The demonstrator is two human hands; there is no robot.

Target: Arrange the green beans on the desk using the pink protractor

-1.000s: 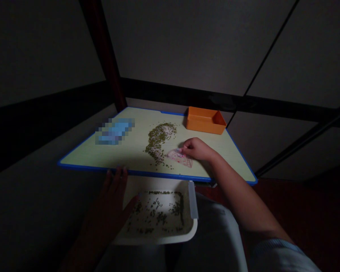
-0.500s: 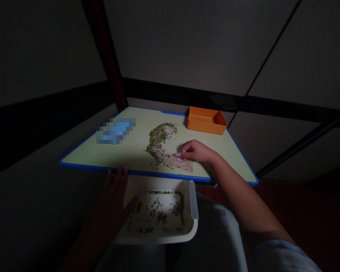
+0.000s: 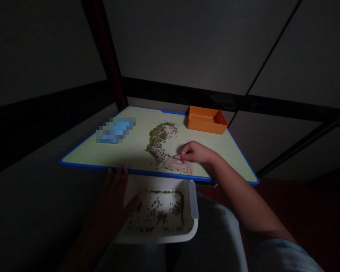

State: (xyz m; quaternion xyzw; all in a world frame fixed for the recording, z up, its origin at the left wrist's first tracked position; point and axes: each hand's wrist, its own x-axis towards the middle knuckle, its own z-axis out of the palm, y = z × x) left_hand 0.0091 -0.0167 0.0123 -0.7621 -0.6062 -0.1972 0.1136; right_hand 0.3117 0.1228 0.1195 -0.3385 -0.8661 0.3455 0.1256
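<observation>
A pink see-through protractor [image 3: 184, 167] lies on the pale board [image 3: 124, 151] near its front edge, its curved side towards the back. My right hand [image 3: 197, 152] pinches it between thumb and fingers. Just left of it, small green beans [image 3: 156, 138] spread in a curved heap, mixed with paler grains. Below the board's front edge, a white bin [image 3: 158, 240] holds scattered green beans. Over the bin's left side rests my left hand [image 3: 113, 202], dim in shadow. Its fingers are stretched towards the board's edge and its thumb is spread apart over the bin.
An orange open box [image 3: 205, 124] stands at the board's back right. On the left of the board lies a blurred-out blue item [image 3: 116, 131]. The board has a raised blue rim [image 3: 158, 174]. Dark panels [image 3: 181, 45] stand close behind. My legs [image 3: 215, 234] are under the bin.
My right hand has shifted slightly left and towards me with the protractor, which has turned a little. My left hand, the bin and the orange box stay in place.
</observation>
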